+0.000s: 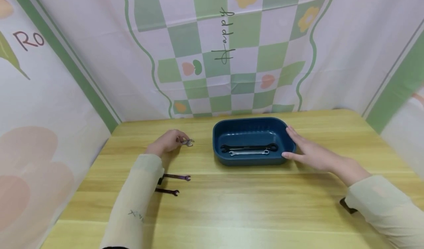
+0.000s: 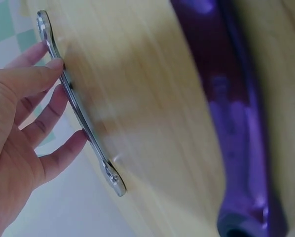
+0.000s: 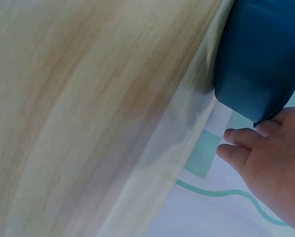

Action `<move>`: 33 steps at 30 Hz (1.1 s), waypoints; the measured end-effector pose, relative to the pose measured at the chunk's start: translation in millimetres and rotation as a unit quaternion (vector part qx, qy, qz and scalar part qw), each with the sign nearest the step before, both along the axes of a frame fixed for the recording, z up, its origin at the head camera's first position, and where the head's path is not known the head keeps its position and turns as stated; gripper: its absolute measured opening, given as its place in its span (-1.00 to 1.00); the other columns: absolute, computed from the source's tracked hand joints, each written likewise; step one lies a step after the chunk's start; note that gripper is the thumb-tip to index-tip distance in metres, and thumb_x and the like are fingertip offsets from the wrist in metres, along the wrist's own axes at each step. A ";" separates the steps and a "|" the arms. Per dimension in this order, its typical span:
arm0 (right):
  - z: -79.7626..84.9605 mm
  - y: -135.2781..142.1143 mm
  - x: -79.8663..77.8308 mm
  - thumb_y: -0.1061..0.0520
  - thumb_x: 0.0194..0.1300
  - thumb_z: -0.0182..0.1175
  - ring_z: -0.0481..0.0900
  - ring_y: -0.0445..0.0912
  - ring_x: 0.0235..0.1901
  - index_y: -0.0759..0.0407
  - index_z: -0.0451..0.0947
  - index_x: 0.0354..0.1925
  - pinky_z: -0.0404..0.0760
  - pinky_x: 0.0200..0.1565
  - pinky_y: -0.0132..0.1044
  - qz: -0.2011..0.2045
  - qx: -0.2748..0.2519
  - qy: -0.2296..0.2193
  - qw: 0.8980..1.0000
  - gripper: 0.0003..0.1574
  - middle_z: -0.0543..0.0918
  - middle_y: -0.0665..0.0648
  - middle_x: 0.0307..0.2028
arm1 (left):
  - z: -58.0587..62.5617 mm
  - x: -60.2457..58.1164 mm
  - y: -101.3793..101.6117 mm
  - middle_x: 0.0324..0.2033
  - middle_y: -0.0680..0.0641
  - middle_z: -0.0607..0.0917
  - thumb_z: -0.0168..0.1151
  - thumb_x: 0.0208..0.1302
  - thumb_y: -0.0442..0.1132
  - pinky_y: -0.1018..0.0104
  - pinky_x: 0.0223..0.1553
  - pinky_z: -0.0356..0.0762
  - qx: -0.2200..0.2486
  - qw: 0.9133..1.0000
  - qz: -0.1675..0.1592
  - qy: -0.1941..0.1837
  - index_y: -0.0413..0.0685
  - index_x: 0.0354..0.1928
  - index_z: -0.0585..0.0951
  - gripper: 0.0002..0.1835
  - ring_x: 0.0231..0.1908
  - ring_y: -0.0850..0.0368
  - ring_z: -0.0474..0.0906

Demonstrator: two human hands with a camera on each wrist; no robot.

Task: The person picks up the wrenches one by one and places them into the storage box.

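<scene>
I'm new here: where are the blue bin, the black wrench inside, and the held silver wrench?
Blue bin [image 1: 255,139], head view: inner floor.
Black wrench [image 1: 249,147], head view: handle.
Silver wrench [image 2: 80,111], left wrist view: handle.

Booth-like setting, wider room unclear, printed fabric [image 1: 243,59] hung on three sides, wood-grain table [image 1: 245,208]

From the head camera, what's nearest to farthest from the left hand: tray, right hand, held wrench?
1. Held wrench: pinched by the left hand.
2. Tray: to that hand's right.
3. Right hand: farther right, at the tray's right end.
</scene>
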State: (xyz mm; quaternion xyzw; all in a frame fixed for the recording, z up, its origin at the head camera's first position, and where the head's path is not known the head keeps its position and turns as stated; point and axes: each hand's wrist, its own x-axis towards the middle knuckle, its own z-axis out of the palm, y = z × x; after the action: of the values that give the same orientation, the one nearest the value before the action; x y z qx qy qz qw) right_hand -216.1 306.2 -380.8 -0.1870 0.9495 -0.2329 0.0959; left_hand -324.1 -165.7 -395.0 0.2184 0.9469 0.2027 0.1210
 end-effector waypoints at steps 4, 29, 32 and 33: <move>1.2 -0.1 1.0 -0.32 0.28 -0.01 -0.19 0.32 0.33 0.00 -0.50 0.44 -0.06 0.19 0.29 -0.003 0.000 0.000 1.000 0.14 -0.45 0.08 0.41 | -0.4 0.0 -0.9 -0.22 -0.05 0.60 0.13 0.21 -0.49 0.14 -0.04 0.46 0.001 1.000 -0.001 -0.005 0.02 -0.05 0.65 -0.66 -0.14 0.03 0.50; 3.5 -0.5 4.2 -0.34 0.27 -0.01 -0.17 0.34 0.32 0.02 -0.48 0.44 -0.05 0.19 0.29 -0.002 -0.003 0.003 1.000 0.15 -0.43 0.12 0.42 | 1.3 1.9 -9.4 -0.15 -0.06 0.60 0.00 -0.11 -0.75 0.08 0.05 0.40 -0.020 1.000 -0.005 -0.011 0.00 -0.05 0.66 -0.35 -0.08 0.01 0.47; 4.1 -0.3 4.8 -0.34 0.27 -0.02 -0.18 0.34 0.32 0.02 -0.49 0.44 -0.05 0.19 0.29 0.000 -0.004 0.001 1.000 0.15 -0.44 0.12 0.41 | 0.2 1.2 -9.0 -0.18 -0.05 0.59 0.01 -0.13 -0.76 0.11 0.02 0.43 -0.025 1.000 -0.014 -0.003 0.00 -0.04 0.65 -0.34 -0.11 0.03 0.48; 4.1 -0.2 4.9 -0.34 0.28 -0.02 -0.18 0.34 0.32 0.02 -0.49 0.44 -0.05 0.19 0.29 0.000 -0.005 0.000 1.000 0.15 -0.45 0.12 0.41 | -0.3 0.7 -8.8 -0.19 -0.05 0.59 0.02 -0.14 -0.76 0.12 0.01 0.43 -0.027 0.999 -0.019 0.001 -0.01 -0.04 0.65 -0.34 -0.12 0.03 0.48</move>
State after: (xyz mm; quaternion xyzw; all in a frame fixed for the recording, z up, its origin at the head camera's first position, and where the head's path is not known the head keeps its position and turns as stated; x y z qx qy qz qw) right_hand -211.2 305.9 -376.7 -0.1872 0.9485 -0.2376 0.0945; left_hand -323.4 -174.5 -395.2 0.2335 0.9476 0.1749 0.1300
